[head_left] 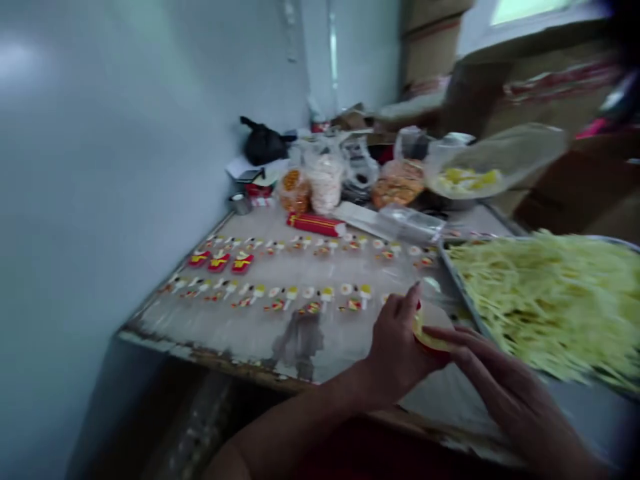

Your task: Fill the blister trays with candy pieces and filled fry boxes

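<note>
My left hand (400, 347) is wrapped round a small red carton (431, 344), held above the front right of the table. Pale yellow strips (434, 340), like fries, show at the carton's opening. From the right, my right hand (493, 370) reaches to that opening, its fingers long and close together over the strips and its thumb by the carton's side. The exact grip is blurred. To the right of both hands, a metal tray (463, 287) is heaped with pale yellow strips (555, 300).
Rows of small sets (313, 300) of white, yellow and red pieces lie across the table (240, 333), with three red-and-yellow cartons (219, 261) at left. Behind them are a red sleeve stack (316, 225), bags of orange pieces (295, 190), a bag of white pieces (326, 183) and a metal cup (241, 203).
</note>
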Demonstrator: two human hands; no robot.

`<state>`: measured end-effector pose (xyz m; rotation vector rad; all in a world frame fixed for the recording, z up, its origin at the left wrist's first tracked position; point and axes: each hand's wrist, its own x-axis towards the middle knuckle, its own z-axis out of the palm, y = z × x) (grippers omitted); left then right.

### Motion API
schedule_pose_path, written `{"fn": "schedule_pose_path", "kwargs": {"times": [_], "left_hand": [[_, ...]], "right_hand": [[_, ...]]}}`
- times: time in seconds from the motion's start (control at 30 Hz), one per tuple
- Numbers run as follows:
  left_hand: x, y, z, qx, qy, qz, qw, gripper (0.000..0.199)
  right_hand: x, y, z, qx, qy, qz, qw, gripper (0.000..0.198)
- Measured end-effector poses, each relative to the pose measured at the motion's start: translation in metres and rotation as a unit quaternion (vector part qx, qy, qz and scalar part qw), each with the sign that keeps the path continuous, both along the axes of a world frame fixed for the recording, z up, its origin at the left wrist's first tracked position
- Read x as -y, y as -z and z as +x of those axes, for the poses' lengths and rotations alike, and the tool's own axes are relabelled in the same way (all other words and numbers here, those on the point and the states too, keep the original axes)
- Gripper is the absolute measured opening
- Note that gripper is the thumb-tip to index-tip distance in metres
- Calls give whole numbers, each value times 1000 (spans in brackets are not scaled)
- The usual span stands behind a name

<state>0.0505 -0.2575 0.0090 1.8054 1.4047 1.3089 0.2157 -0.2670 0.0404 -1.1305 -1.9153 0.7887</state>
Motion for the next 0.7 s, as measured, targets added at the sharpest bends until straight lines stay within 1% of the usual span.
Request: {"fn": "schedule_pose_path", "kwargs": {"times": [0.07,0.13,0.2,0.3,0.33,0.4,0.43,0.47,0.5,0.53,0.57,0.63,0.7], "left_hand": [[2,-2,-32,12,-29,-20,999,125],[6,-6,-69,26,-51,-44,997,124],[11,-10,-114,41,-62,-69,995,123],[14,-11,-196,48,-93,-94,990,118],[15,-11,-226,35,-118,-99,987,112],[15,-12,-287,-21,-181,-112,977,90],[15,-12,-316,-53,-229,-117,965,78],[14,-13,-343,-90,-268,-117,952,71],[12,-12,-365,-127,-297,-111,940,68],[8,-11,-385,-163,-304,-104,933,68],[4,-9,-400,-192,-294,-99,931,70],[-8,-3,-419,-230,-237,-107,938,74],[-19,5,-429,-242,-173,-129,946,73]], "right_hand": [[-5,4,-30,8,-11,12,1000,35],[-12,4,-68,5,-27,-1,1000,30],[-25,4,-112,-11,-58,-39,997,26],[-58,6,-190,-41,-122,-107,986,26],[-71,7,-218,-49,-147,-125,980,27],[-97,10,-274,-42,-183,-136,973,27],[-109,10,-301,-14,-191,-124,974,25],[-120,11,-327,31,-199,-106,974,24],[-130,11,-350,91,-205,-80,971,24],[-138,11,-370,154,-214,-59,963,25],[-146,11,-388,208,-221,-43,952,27],[-157,12,-414,281,-237,-34,930,27],[-164,14,-429,313,-255,-35,914,23]]}}
